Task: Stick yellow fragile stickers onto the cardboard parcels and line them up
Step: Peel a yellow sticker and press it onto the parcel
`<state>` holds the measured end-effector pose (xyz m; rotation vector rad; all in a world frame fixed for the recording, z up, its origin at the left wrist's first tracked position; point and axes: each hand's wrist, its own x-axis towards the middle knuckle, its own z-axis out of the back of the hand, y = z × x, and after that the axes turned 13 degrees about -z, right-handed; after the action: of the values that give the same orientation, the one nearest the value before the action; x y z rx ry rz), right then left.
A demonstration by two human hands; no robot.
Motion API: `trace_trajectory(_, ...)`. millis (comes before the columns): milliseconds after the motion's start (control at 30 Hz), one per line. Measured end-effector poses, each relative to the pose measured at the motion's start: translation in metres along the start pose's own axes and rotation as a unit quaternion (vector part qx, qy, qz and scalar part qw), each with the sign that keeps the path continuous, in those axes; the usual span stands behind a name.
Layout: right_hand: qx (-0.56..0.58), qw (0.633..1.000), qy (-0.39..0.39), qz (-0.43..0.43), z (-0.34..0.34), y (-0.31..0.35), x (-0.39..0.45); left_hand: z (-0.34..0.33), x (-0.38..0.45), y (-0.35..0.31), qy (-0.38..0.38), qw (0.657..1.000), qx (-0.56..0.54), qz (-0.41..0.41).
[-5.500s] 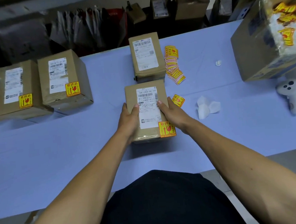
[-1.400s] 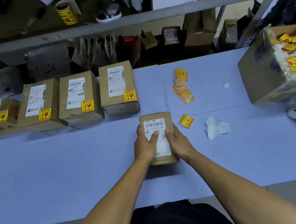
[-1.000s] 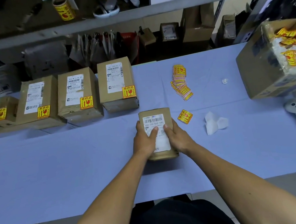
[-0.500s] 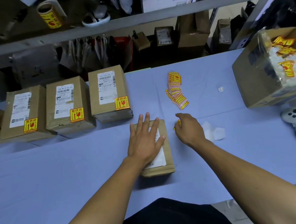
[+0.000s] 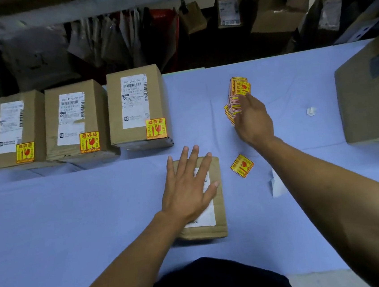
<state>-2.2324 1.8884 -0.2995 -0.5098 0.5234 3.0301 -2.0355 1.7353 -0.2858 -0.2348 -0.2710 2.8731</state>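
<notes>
A small cardboard parcel point(image 5: 219, 224) with a white label lies near the table's front edge, with no yellow sticker showing on it. My left hand point(image 5: 188, 185) rests flat on top of it, fingers spread. My right hand point(image 5: 252, 119) reaches over a fanned stack of yellow fragile stickers point(image 5: 237, 91) at the far middle; whether it pinches one is hidden. One loose yellow sticker point(image 5: 241, 165) lies just right of the parcel. Three stickered parcels stand in a row at the far left: point(image 5: 136, 106), point(image 5: 76, 122), point(image 5: 11, 129).
A big cardboard box point(image 5: 370, 94) stands at the right edge. White backing scraps point(image 5: 277, 184) lie right of the parcel and a small white bit point(image 5: 311, 111) farther back. Shelving with bags and boxes runs behind the light-blue table point(image 5: 74, 214).
My right hand moved from beside the loose sticker up to the sticker stack. My left hand stayed flat on the small parcel. Earlier, both hands had held this parcel.
</notes>
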Motion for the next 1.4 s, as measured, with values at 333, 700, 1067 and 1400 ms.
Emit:
trace_trajectory(333,-0.070,0.997,-0.014,0.007,-0.009,0.014,0.037,0.000,0.001,0.003,0.000,1.000,0.010,-0.002)
trace_trajectory(700,-0.102,0.987,-0.101,0.071,-0.015,0.006,0.024,-0.001,0.000,0.002,-0.011,1.000,0.008,-0.003)
trace_trajectory(1067,0.221,0.968,-0.093,-0.071,0.023,0.009,-0.023,0.003,-0.003,0.002,0.004,0.999,-0.034,0.004)
trace_trajectory(1400,0.533,0.809,0.141,-0.205,0.028,0.022,-0.135,0.046,-0.007,-0.008,-0.176,0.931,-0.298,0.115)
